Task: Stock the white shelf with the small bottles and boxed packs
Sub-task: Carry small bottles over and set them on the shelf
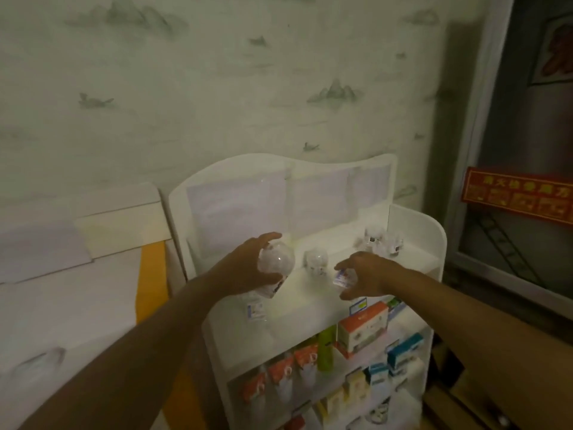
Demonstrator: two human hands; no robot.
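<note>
A white shelf stands against the wall. My left hand grips a clear small bottle, tilted, over the left of the top tier. My right hand is closed around another small bottle just above the same tier. One clear bottle stands between my hands, and several more sit at the back right. A further bottle lies low by my left wrist. Boxed packs in orange and white fill the tier below, with blue packs and orange-topped packs lower down.
A green bottle stands among the packs. Left of the shelf is a white surface with an orange edge. A dark door with a red sign is at the right. Cardboard boxes sit on the floor at lower right.
</note>
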